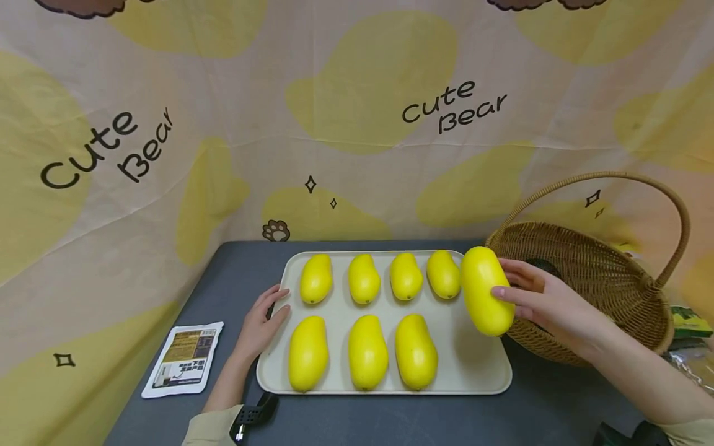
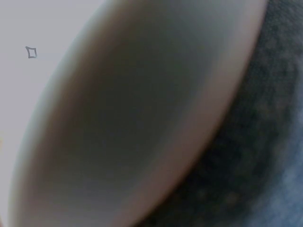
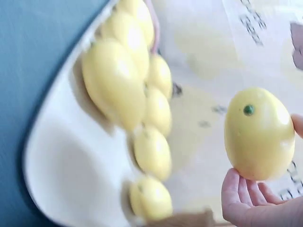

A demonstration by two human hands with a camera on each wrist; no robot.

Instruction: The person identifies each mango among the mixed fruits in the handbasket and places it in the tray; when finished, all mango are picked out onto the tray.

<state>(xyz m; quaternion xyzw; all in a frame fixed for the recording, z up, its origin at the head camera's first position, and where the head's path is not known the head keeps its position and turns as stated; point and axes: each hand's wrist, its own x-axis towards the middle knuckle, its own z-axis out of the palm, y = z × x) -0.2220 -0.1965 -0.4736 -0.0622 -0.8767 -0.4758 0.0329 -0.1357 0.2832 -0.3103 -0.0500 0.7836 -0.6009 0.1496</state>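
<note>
My right hand (image 1: 549, 303) grips a yellow mango (image 1: 486, 291) between thumb and fingers, lifted over the right end of the white tray (image 1: 474, 371). The right wrist view also shows this mango (image 3: 259, 137), its small green stem spot facing the camera. On the tray lie several mangoes in a back row, one of them the right-hand mango (image 1: 443, 274), and three in a front row, such as the front middle mango (image 1: 368, 353). My left hand (image 1: 264, 319) rests at the tray's left rim, fingers extended. In the left wrist view everything near is blurred.
A wicker basket (image 1: 613, 297) with a tall handle stands right of the tray, something dark inside it. Packaged items (image 1: 691, 328) lie beyond it. Left on the dark table (image 1: 234, 266) is a white printed pouch (image 1: 184, 359). A patterned cloth (image 1: 346, 124) hangs behind.
</note>
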